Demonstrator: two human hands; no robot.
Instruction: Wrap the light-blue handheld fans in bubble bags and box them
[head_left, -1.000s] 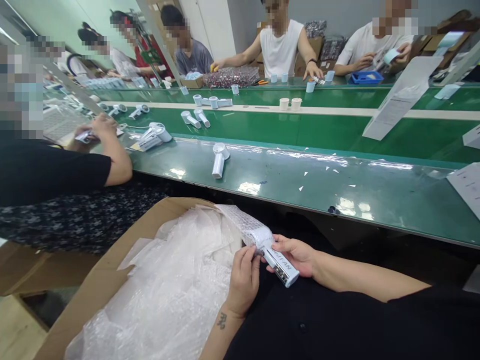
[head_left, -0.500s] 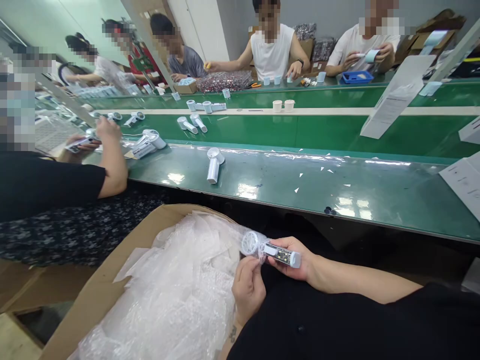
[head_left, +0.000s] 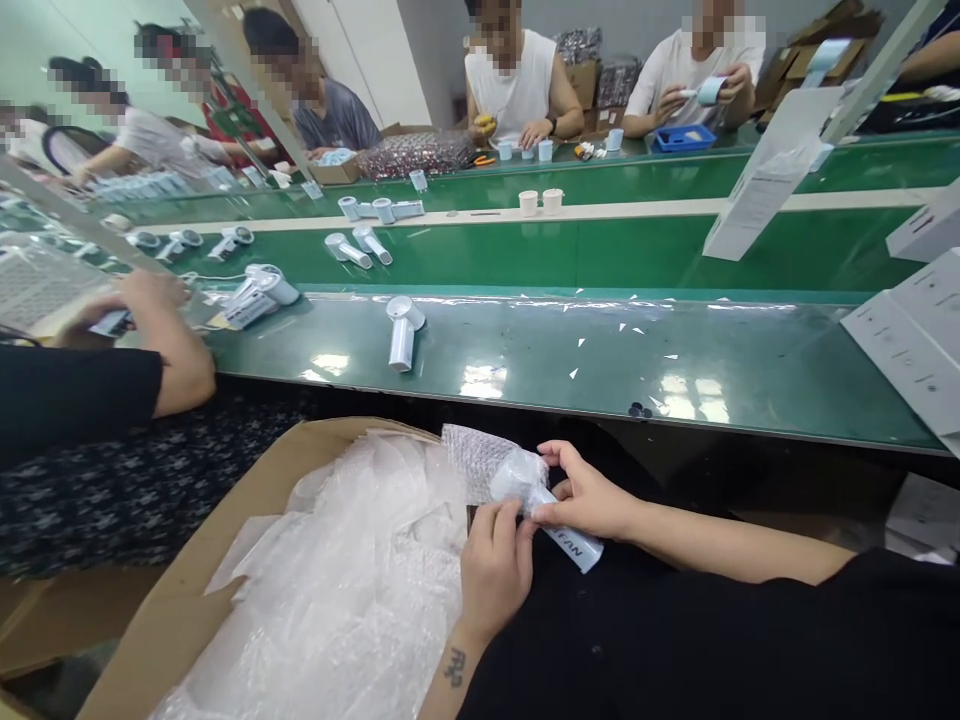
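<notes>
A pale blue handheld fan (head_left: 574,546) is tilted in front of me, its head inside a clear bubble wrap bag (head_left: 477,462) and its lettered handle sticking out. My left hand (head_left: 495,568) pinches the bag's mouth near the fan's neck, fingers closed. From the other side, my right hand (head_left: 592,494) grips the bagged fan, thumb at the neck and fingertips on the bag's upper edge. Close to my left hand, a cardboard box (head_left: 161,630) holds a heap of clear bubble wrap bags (head_left: 337,590).
On the green workbench (head_left: 510,350) lies another fan (head_left: 403,335), with small white paper scraps to its right. White printed boxes (head_left: 911,340) stand at the right edge. A co-worker's arm (head_left: 176,350) is at left. More fans (head_left: 352,248) lie on the conveyor, with people working beyond.
The fan has turned over, so its lettered side shows instead of the side with the visible internals. My right hand has shifted up to the neck and bag edge. The view has swung slightly.
</notes>
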